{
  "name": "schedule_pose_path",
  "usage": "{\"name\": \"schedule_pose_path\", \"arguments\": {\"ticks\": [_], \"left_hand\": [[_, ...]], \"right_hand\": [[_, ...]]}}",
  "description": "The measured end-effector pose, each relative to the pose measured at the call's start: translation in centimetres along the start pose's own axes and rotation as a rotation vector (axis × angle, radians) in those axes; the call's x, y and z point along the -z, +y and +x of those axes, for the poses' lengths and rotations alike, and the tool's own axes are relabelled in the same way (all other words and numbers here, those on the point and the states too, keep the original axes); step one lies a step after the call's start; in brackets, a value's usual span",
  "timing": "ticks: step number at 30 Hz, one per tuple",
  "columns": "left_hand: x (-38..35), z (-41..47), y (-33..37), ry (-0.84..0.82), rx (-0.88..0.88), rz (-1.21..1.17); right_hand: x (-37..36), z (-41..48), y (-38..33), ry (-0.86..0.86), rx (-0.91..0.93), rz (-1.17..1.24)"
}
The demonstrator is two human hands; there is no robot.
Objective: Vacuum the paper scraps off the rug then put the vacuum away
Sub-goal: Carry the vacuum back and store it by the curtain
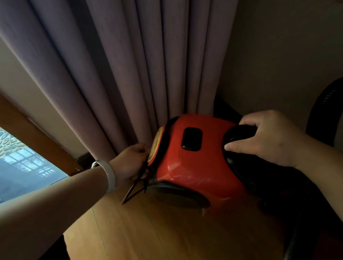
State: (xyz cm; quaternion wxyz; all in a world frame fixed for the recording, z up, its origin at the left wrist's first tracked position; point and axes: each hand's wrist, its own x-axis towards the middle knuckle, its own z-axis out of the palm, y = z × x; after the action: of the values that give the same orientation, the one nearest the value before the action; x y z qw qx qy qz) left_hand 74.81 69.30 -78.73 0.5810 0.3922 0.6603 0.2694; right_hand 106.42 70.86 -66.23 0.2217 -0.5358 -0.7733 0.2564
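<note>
The red vacuum (201,161) sat on the wooden floor (164,237) in its far corner, where the purple curtain (110,57) met the beige wall (295,47). The right grip (269,137) was curled around the black handle (241,132) at the vacuum's right end, thumb on the near side and fingers over the top. The left grip (132,159), with a white bracelet (111,174) on its wrist, was pressed against the vacuum's left end beside the curtain folds. Its fingers were curled in and seemed to pinch the thin black cord (135,186), which hung in a loop down to the floor. A black ribbed hose (325,101) arched against the wall at the floor's right edge. A window (0,163) lay along the left edge.
</note>
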Motion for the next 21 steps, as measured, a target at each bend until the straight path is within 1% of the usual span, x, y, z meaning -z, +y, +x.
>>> {"name": "schedule_pose_path", "arguments": {"ticks": [2,4,5,7,9,12,13,17,19,21], "left_hand": [[-0.1,-0.6,0.0,-0.008,0.016,0.034],[-0.3,-1.5,0.1,-0.048,0.011,0.013],[-0.5,-2.0,0.4,-0.059,-0.007,0.015],[-1.0,-2.9,1.1,-0.060,-0.073,0.109],[-1.3,-4.0,1.9,-0.074,-0.198,0.323],[-0.4,-5.0,3.4,-0.043,-0.478,0.824],[0.1,-5.3,3.9,-0.032,-0.540,0.919],[2.0,-5.2,6.0,-0.060,-0.708,1.167],[2.7,-4.9,6.6,-0.071,-0.753,1.174],[3.1,-4.4,6.6,-0.100,-0.772,1.107]], "right_hand": [[-0.1,0.2,0.2,0.036,-0.013,-0.022],[-0.2,0.4,0.3,0.062,-0.033,-0.043],[-0.3,0.5,0.5,0.076,-0.048,-0.058],[-0.3,0.7,0.8,0.108,-0.077,-0.092],[-0.3,0.8,1.0,0.130,-0.094,-0.127],[-0.1,0.8,1.1,0.135,-0.093,-0.161],[-0.1,0.8,1.0,0.132,-0.087,-0.167],[-0.5,0.5,0.3,0.076,-0.052,-0.178],[-0.7,0.3,-0.2,0.011,-0.023,-0.193],[-0.8,0.1,-0.9,-0.061,0.015,-0.208]]}}
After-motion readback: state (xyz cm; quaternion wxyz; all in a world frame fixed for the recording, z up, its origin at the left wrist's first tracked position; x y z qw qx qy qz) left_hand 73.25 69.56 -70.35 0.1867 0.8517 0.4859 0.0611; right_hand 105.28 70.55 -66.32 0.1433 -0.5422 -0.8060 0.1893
